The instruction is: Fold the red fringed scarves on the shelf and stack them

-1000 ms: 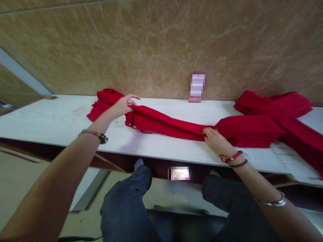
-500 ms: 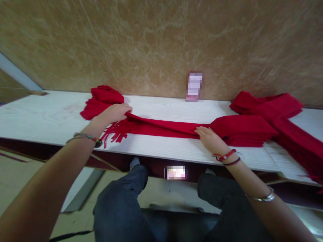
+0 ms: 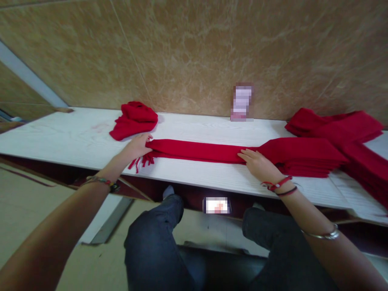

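A red fringed scarf (image 3: 197, 150) lies lengthwise along the white bench top, folded into a narrow strip. At its left end my left hand (image 3: 139, 146) is closed on the cloth, just above the fringe (image 3: 146, 160). My right hand (image 3: 257, 163) rests on the strip's near edge with its fingers laid out flat, close to where the strip meets a pile of folded red scarves (image 3: 306, 155). Behind my left hand sits a crumpled red cloth (image 3: 136, 119), apart from the strip.
More folded red scarves (image 3: 336, 125) lie crossed at the far right. A tiled wall (image 3: 188, 52) rises behind the white bench top (image 3: 75, 137). A blurred-out card-like object (image 3: 241, 101) stands against it. Below the front edge, a phone-like lit screen (image 3: 217, 205) shows between my knees.
My left hand has brought the raised far edge of the scarf down toward me, so the strip is now narrower and flatter. My right hand stays on the strip. The view has shifted slightly.
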Tool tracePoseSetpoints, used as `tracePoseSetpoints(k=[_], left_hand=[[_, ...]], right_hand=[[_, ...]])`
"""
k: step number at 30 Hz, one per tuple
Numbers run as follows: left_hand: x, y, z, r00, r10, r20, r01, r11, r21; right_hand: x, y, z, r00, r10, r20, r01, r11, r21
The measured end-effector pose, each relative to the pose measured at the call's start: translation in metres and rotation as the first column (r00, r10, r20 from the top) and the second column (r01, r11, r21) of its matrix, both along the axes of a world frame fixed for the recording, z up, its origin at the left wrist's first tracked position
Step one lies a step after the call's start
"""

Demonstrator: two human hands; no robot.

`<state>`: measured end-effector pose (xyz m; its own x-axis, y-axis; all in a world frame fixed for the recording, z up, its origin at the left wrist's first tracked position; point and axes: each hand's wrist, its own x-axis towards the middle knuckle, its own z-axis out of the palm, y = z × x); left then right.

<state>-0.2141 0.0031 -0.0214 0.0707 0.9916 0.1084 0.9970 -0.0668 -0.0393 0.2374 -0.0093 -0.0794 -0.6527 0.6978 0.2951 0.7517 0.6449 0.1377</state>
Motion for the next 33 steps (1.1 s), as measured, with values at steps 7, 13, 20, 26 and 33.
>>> tracePoseSetpoints(k=[7, 13, 20, 26, 33], left_hand=[[-0.032, 0.008, 0.036, 0.945, 0.305, -0.115, -0.295, 0.951, 0.098], [-0.035, 0.01, 0.018, 0.976, -0.218, 0.021, 0.217, 0.976, 0.035], [0.002, 0.009, 0.013, 0.956, -0.287, 0.06, 0.291, 0.954, -0.071], [-0.001, 0.024, 0.017, 0.939, -0.333, 0.089, 0.334, 0.943, 0.012], [0.001, 0.036, 0.031, 0.952, -0.208, 0.223, 0.183, 0.975, 0.127]], right_hand=[[0.002, 0.003, -0.004, 1.0, 0.025, -0.006, -0.025, 1.0, 0.014], [0.004, 0.002, -0.007, 0.999, 0.043, -0.006, -0.043, 0.998, 0.038], [-0.018, 0.002, 0.008, 0.993, 0.108, -0.041, -0.104, 0.991, 0.088], [-0.065, 0.008, 0.03, 0.981, 0.186, -0.057, -0.186, 0.983, 0.009], [-0.151, 0.014, 0.056, 0.982, 0.166, -0.091, -0.183, 0.958, -0.222]])
